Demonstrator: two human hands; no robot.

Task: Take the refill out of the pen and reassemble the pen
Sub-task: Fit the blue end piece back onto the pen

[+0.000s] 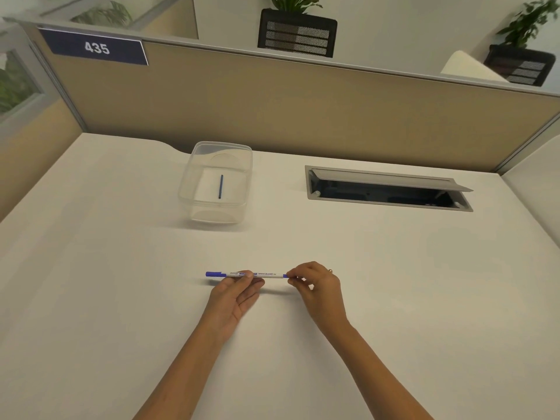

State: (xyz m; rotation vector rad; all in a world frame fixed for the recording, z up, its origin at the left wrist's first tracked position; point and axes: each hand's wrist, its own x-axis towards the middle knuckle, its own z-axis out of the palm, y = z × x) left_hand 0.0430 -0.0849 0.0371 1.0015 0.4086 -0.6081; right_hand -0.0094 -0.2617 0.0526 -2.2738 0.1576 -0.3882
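One pen (247, 274) lies level just above the white desk (394, 298) at lower centre of the frame, held at both ends: the left hand (235, 294) pinches its barrel near the blue cap, the right hand (318, 284) grips its other tip. One blue refill (221, 186) rests inside one clear container (216, 181) at upper centre, well apart from the pen.

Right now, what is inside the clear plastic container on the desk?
A single thin blue refill lies on the floor of the clear container, pointing away from the person. Nothing else shows inside, and the walls are see-through, so little is hidden.
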